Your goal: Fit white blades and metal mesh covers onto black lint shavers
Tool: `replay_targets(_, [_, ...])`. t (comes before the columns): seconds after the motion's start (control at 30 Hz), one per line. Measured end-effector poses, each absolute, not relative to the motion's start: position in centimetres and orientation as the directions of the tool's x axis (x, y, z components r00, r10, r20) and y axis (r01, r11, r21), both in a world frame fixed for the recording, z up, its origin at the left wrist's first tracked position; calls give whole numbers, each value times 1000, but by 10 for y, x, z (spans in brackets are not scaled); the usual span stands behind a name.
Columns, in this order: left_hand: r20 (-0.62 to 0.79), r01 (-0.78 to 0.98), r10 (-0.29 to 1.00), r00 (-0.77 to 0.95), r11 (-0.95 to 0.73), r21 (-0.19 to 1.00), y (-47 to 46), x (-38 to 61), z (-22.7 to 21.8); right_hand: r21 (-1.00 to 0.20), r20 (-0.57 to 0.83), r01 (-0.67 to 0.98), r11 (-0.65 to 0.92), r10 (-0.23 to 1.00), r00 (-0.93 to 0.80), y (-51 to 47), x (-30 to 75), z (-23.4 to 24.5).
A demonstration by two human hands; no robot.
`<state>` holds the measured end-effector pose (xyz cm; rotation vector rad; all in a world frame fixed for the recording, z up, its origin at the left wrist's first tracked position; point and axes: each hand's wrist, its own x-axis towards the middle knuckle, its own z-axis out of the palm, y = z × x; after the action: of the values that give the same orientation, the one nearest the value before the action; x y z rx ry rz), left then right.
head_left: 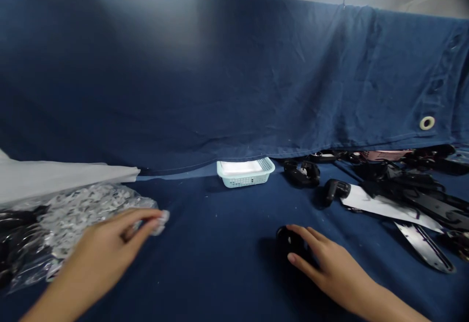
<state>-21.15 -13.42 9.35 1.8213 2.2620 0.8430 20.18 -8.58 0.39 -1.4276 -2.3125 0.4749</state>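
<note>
With the light blue basket taken as landmark, a small whitish piece is seen to its left and nearer the wearer, pinched between thumb and forefinger of the left hand. A dark black part is placed to the basket's right, also nearer the wearer; it is held by the right hand, with thumb and fingers spread over it. The two held things are thus set well apart across the table, the black part being directly to the right of the whitish piece. Its long axis cannot be told, since its near end is lost in shadow. Farther left of the basket, a clear bag of small pieces is partly covered by the left hand.
</note>
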Motion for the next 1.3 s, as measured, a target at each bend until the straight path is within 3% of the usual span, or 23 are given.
replay_targets(0.07, [-12, 469, 991, -135, 74, 880, -134, -157, 89, -482, 142, 744, 462, 880, -453, -97, 195, 8])
replay_targets(0.1, [-142, 181, 990, 2, 140, 974, -132, -133, 82, -486, 140, 731, 479, 868, -476, -102, 193, 11])
replay_targets(0.2, [-258, -136, 947, 189, 286, 949, -125, -79, 51, -492, 179, 703, 513, 850, -495, -111, 188, 20])
replay_targets(0.3, [-296, -300, 912, 284, 377, 876, -114, -48, 26, -551, 318, 635, 541, 840, -440, -112, 186, 28])
replay_targets(0.43, [-273, -445, 903, 330, 404, 799, -105, -25, 16, -646, 482, 419, 638, 767, -424, -110, 182, 33])
replay_targets(0.67, [-234, -503, 897, 376, 409, 761, -113, -11, 7, -698, 591, 226, 679, 725, -353, -109, 173, 19])
replay_targets(0.73, [-239, -489, 892, 383, 416, 767, -115, -11, 5, -779, 526, 182, 600, 784, -329, -109, 172, 14])
replay_targets(0.83, [-241, -462, 896, 373, 405, 789, -114, -12, 5, -931, 323, 74, 358, 900, -294, -110, 172, 11])
replay_targets(0.93, [-228, -417, 911, 342, 365, 832, -112, -12, 11, -978, 201, -19, 206, 923, -330, -110, 172, 14])
replay_targets(1.2, [-171, -345, 946, 276, 263, 901, -113, -15, 25, -944, 303, 63, 324, 927, -221, -107, 174, 14])
replay_targets(1.3, [-57, -188, 959, 279, 113, 976, -116, -18, 27, -897, 391, 147, 417, 904, -176, -106, 174, 10])
